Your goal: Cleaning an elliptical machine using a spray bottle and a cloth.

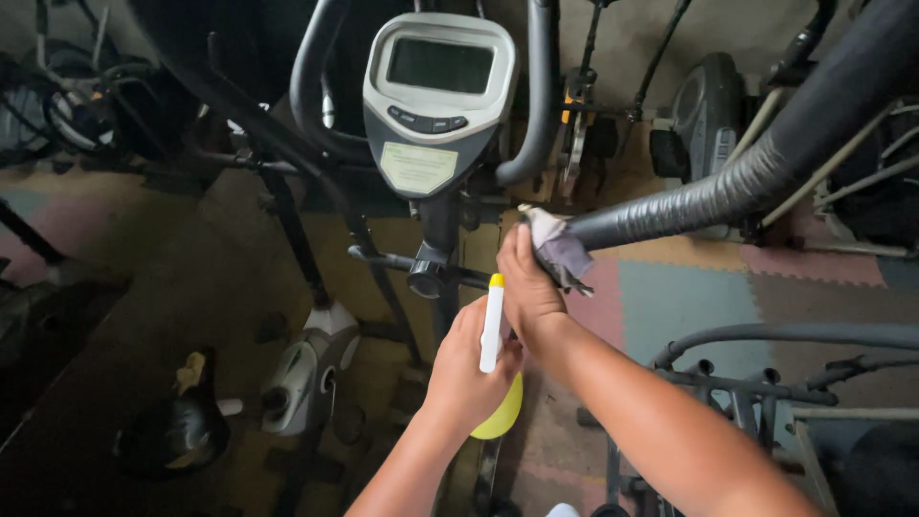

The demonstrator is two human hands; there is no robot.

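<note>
My right hand (526, 283) presses a grey cloth (557, 247) around the lower end of a dark ribbed handlebar (756, 172) that slopes up to the right. Just below it, my left hand (466, 369) grips a spray bottle (492, 325) with a white neck, a yellow tip and a yellow body showing under the palm. Straight ahead stands the exercise machine's grey console (437, 91) with a dark screen and a row of buttons.
A second curved black handlebar (532, 115) hangs beside the console. Other exercise machines (708, 115) crowd the back and the right side. Coloured foam mats (689, 297) cover the floor. A bike saddle (182, 426) with a cloth on it sits at lower left.
</note>
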